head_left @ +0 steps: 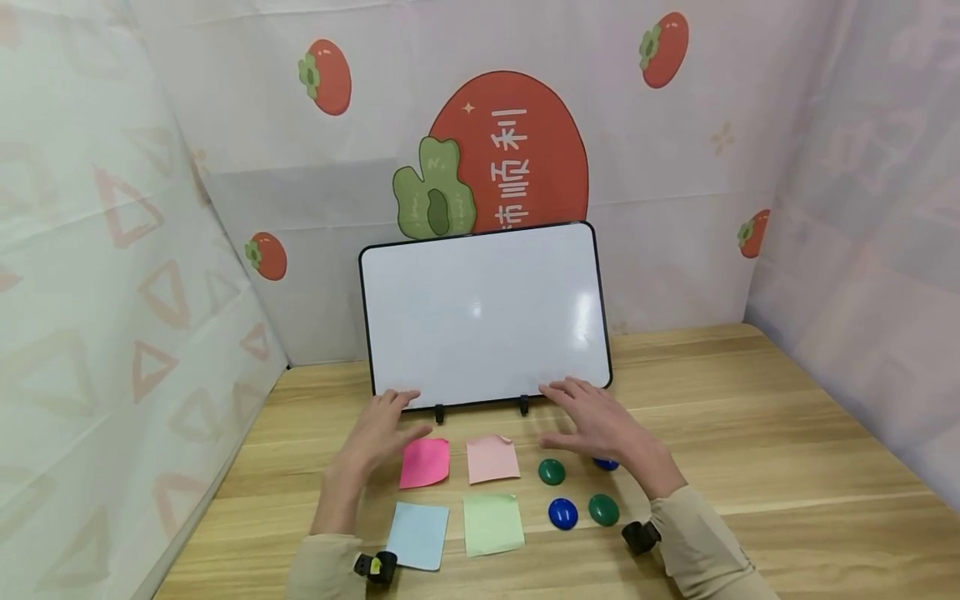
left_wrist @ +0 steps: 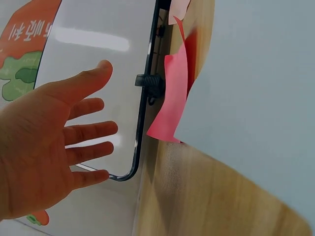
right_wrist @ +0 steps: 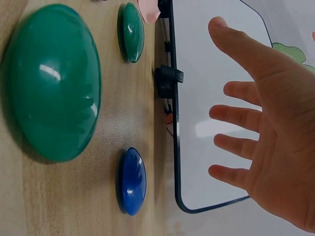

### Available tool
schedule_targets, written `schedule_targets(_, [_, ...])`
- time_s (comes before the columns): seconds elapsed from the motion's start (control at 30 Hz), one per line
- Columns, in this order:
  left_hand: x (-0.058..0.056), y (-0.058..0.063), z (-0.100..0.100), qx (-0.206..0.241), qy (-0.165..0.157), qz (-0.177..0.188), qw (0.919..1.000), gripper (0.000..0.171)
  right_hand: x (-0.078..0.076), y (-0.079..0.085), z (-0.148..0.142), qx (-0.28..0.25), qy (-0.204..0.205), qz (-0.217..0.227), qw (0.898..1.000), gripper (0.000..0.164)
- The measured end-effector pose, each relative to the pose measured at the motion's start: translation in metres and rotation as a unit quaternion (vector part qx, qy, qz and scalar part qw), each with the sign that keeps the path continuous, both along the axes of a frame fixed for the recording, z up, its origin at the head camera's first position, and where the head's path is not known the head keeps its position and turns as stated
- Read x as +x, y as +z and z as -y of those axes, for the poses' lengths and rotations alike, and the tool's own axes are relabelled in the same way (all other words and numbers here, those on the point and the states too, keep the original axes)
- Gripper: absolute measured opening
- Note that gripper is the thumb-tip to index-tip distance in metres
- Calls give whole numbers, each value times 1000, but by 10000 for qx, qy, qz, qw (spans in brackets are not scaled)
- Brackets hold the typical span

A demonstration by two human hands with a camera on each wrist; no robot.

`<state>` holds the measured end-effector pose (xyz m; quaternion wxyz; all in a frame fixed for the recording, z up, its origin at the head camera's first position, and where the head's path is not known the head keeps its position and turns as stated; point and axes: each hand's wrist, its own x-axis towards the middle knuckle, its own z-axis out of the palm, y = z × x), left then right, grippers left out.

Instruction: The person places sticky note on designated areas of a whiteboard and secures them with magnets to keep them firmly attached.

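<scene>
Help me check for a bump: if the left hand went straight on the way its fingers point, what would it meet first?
Probably the whiteboard, low on its face; the left hand points towards it. How much gap remains is unclear from these views.

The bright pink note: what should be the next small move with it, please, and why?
Perhaps lower the left grip to pinch the bright pink note: this grip holds nothing and appears beside that note in the head view, while no note shows on the whiteboard.
</scene>
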<state>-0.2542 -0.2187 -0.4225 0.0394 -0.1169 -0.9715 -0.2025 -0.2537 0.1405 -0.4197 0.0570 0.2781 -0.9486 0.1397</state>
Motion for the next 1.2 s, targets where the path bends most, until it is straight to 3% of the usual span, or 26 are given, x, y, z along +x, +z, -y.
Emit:
schedule_targets(0.23, [-1, 2, 9, 179, 190, 411, 9988, 53, 0, -1, -1, 72, 159, 61, 9998, 74])
schedule_targets(0.5, [-1, 1, 16, 420, 245, 819, 9955, 41, -1, -4, -2, 149, 201, 427, 9988, 63])
schedule_targets(1.2, [-3, -6, 27, 573, 199, 1282, 9899, 30, -4, -5, -2, 192, 1069, 973, 9893, 51])
